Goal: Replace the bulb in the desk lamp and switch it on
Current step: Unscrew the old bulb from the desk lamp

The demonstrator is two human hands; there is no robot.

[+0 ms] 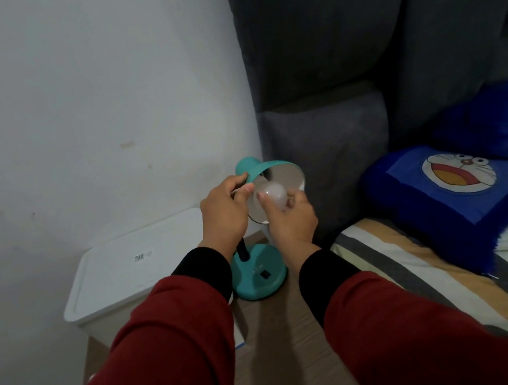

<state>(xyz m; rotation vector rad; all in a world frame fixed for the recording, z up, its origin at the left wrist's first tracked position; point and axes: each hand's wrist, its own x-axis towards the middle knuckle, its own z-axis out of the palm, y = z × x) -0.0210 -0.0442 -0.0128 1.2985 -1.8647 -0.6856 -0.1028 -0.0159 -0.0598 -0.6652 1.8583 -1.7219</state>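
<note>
A: Head view, item one: bulb point(272, 195), frosted, round, at the mouth of the teal lamp shade point(273, 174), centre of scene. Whether its base sits in the socket cannot be told.

B: Holder?

A: Right hand point(291, 221), fingers curled around the globe. Left hand point(224, 212), fingers pinched on the shade's near-left rim, steadying it.

B: Handling?

A: Likely light, smooth, breakable. Grip the widest part of the globe, gently; twist, never squeeze.

B: Item two?

A: Lamp base point(259, 272), teal, on the wooden surface, dark switch point(264, 274) on top, between white box point(137, 269) left and bed point(463, 285) right.
</note>
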